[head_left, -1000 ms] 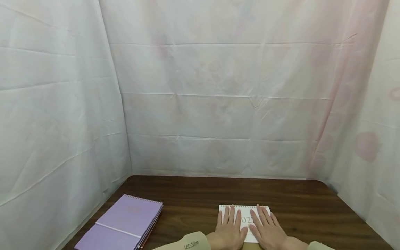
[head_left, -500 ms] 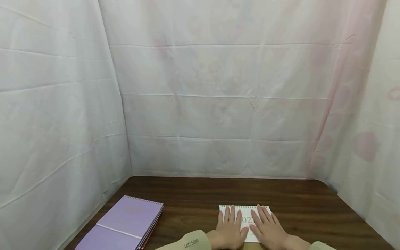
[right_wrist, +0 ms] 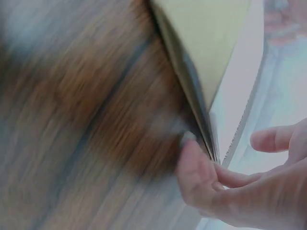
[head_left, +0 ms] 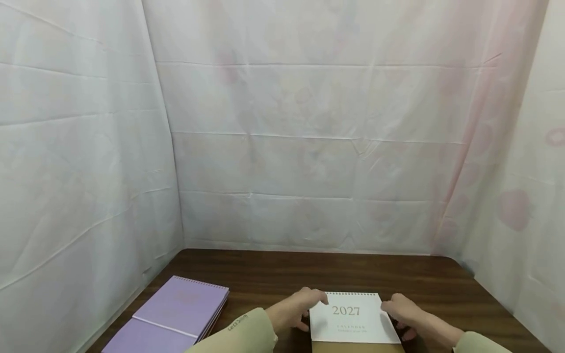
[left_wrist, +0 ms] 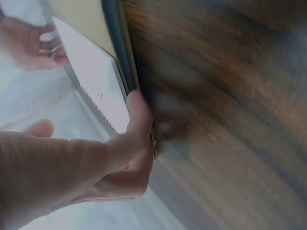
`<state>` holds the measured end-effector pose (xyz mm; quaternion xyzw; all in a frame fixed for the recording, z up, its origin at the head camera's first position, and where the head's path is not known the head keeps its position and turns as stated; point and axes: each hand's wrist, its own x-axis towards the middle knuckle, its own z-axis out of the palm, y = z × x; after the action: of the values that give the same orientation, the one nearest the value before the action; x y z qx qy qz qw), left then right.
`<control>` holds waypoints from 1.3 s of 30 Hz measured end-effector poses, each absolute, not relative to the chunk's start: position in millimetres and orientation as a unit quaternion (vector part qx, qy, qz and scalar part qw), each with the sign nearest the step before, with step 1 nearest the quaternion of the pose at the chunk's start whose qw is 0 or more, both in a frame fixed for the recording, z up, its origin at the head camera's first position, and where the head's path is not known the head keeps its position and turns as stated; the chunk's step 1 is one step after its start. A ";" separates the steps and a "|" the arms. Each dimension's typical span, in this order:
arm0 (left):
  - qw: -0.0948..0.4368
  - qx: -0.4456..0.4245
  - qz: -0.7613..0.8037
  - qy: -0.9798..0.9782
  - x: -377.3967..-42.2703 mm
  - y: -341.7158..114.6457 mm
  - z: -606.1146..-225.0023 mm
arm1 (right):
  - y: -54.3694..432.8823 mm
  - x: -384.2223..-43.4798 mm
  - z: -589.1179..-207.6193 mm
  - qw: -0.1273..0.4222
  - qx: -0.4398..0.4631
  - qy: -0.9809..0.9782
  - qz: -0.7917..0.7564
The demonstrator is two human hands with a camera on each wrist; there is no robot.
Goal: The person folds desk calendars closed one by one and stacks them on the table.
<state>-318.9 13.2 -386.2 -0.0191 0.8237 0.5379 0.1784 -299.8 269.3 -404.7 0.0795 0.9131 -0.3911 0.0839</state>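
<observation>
A white spiral-bound desk calendar printed "2027" lies on the table, its tan stand showing at the near edge. At its left side, near the spiral end, my left hand has fingertips right at the edge, one finger overlapping the corner. In the left wrist view, one fingertip lies along the calendar's dark side edge, while another digit is raised away from it. Across from it, my right hand is beside the far right corner with its fingers bent. The right wrist view shows its fingertips close to that side edge.
Purple spiral-bound notebooks or calendars lie stacked at the left of the dark wooden table, a white band across the top one. A pale fabric curtain stands behind the table and along both sides.
My hands, flat on the calendar's cover before, have moved apart to its left and right edges, uncovering the "2027" print. The purple stack stays in place.
</observation>
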 end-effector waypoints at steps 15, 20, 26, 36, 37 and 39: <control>0.180 -0.113 0.613 0.761 -328.9 4.4 -385.6 | 265.7 -290.0 -393.8 0.169 0.118 0.842 -0.498; 0.180 -0.106 0.620 0.757 -332.1 -3.7 -381.7 | 251.0 -299.7 -395.0 0.158 0.115 0.859 -0.473; 0.148 -0.107 0.618 0.765 -339.2 -24.1 -371.4 | 227.7 -308.1 -392.9 0.138 0.107 0.862 -0.476; 0.117 -0.137 0.602 0.778 -346.6 -69.8 -358.4 | 182.2 -317.2 -377.8 0.134 0.084 0.837 -0.524; 0.117 -0.137 0.603 0.777 -346.7 -74.4 -356.7 | 178.0 -319.1 -376.0 0.133 0.081 0.836 -0.527; 0.115 -0.133 0.604 0.777 -347.4 -83.6 -354.5 | 169.8 -322.5 -372.9 0.125 0.074 0.836 -0.529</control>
<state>-347.4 -83.6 -354.5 -0.1326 0.7775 0.6039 0.1152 -322.5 169.8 -372.9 0.0736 0.8361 -0.5290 0.1254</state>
